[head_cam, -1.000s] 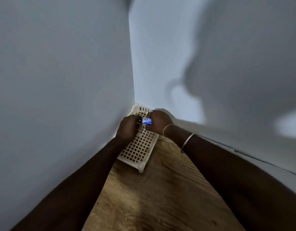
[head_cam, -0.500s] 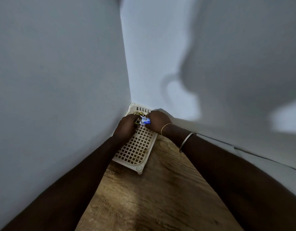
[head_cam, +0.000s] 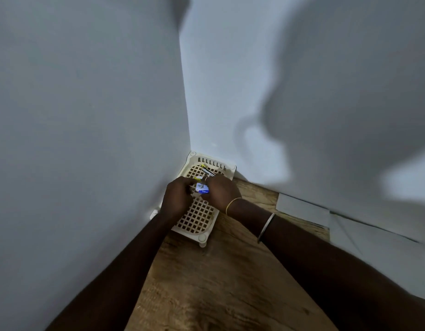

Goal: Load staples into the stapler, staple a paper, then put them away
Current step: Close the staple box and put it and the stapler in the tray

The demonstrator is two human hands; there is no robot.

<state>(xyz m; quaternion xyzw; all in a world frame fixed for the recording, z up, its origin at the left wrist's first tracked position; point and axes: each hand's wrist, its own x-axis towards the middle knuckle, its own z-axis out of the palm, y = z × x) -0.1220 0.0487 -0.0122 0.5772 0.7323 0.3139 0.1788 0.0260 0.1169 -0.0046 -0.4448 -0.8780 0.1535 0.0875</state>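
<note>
- Counter (head_cam: pixel 230 283): wood-grain surface, set into a corner between two pale walls.
- Basket (head_cam: pixel 197 220): cream plastic with a lattice floor and slotted far wall. It sits in the counter's far corner, against the left wall.
- Staple box (head_cam: pixel 202 188): small, blue and white. It is held above the far half of the basket, between the two hands.
- Left hand (head_cam: pixel 179 197): over the basket's left side, fingers curled inward. The tips meet the left end of the staple box and pinch it.
- Right hand (head_cam: pixel 222 191): over the basket's right side, fingers curled down round the right end of the staple box.
- Yellow-and-silver object (head_cam: pixel 207 172): lies in the basket near its far wall, just beyond the fingertips. It may be the stapler, but is too small to tell.
- Gold bracelet (head_cam: pixel 233 204): thin, on the right wrist.
- Silver bangle (head_cam: pixel 266 226): on the right forearm, nearer the elbow than the bracelet.
- Pale flat strip (head_cam: pixel 302 207): lies along the counter's far right edge against the wall. Whether it is paper cannot be told.
</note>
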